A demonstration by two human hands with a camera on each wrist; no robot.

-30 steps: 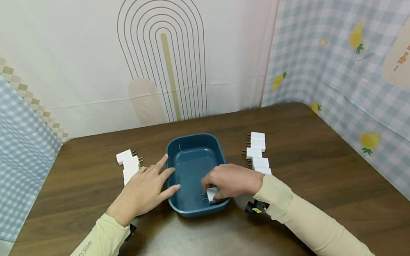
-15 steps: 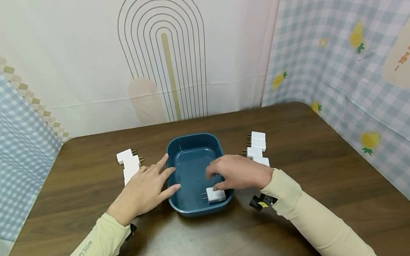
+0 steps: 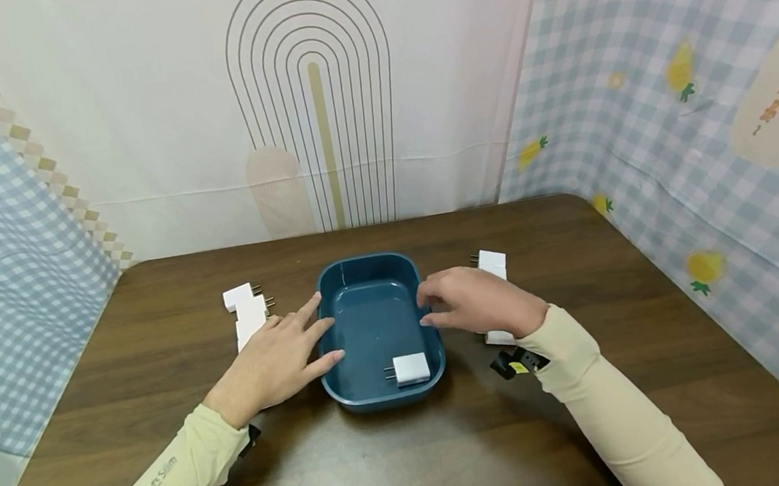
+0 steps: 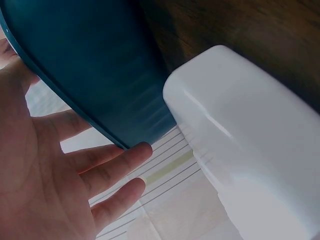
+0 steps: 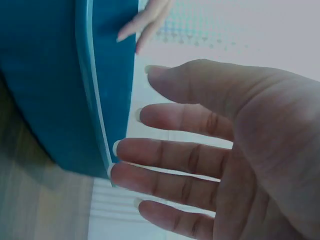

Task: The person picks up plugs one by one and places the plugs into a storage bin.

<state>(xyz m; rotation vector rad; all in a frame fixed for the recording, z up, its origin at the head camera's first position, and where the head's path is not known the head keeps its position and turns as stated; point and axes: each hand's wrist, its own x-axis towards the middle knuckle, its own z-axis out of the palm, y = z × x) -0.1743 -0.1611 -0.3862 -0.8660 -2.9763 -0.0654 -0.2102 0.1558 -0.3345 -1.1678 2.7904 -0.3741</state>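
A dark blue rectangular tray [image 3: 385, 403] stands mid-table, with one white plug adapter [image 3: 412, 369] lying in its near right corner, prongs to the left. My left hand [image 3: 270, 362] spreads its fingers along the tray's left rim; in the left wrist view the fingertips are right at the rim. Over the tray's right rim hovers my right hand [image 3: 483, 302], fingers relaxed and slightly bent, holding nothing. The right wrist view shows its bare palm and separate fingers [image 5: 170, 153]. Behind this hand, a row of white plug adapters [image 3: 492, 263] is partly hidden.
Left of the tray, another row of white plug adapters [image 3: 250, 313] runs toward me, partly covered by my left hand. One looms large and white [image 4: 250, 135] in the left wrist view. A brown wooden table [image 3: 355, 473] extends to hanging cloths [image 3: 174, 123] behind.
My right hand has let go of the plug adapter in the tray's near right corner and has moved up and right to the rim. The left hand stays in place.
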